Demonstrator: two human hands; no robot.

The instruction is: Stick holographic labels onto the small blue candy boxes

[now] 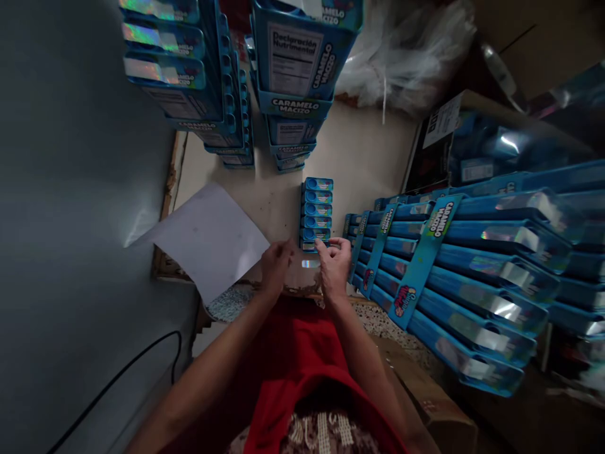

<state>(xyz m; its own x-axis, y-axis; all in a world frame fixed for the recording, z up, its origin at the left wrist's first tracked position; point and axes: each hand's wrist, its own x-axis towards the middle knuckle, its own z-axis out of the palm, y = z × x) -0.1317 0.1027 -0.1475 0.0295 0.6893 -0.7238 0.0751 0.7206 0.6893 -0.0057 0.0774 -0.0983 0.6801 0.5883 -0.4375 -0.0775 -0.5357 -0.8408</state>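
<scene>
A row of small blue candy boxes (317,209) lies on the pale tabletop in front of me, its labelled ends facing up. At the near end of the row is my right hand (336,265), its fingers curled and its thumb tip over the last box. Whether anything thin is pinched there is hidden. My left hand (276,266), slightly blurred, is left of the row with fingertips together; what they hold cannot be made out. Between the hands shows a shiny holographic sticker (311,264). A white sheet (215,236) lies beside my left hand, overhanging the table's left edge.
Tall stacks of blue caramel boxes (293,69) stand at the back, with another stack (174,75) to their left. Banded blue boxes (472,265) fill the right side. Behind them are an open carton (439,135) and clear plastic bags (406,57). A black cable (127,372) hangs lower left.
</scene>
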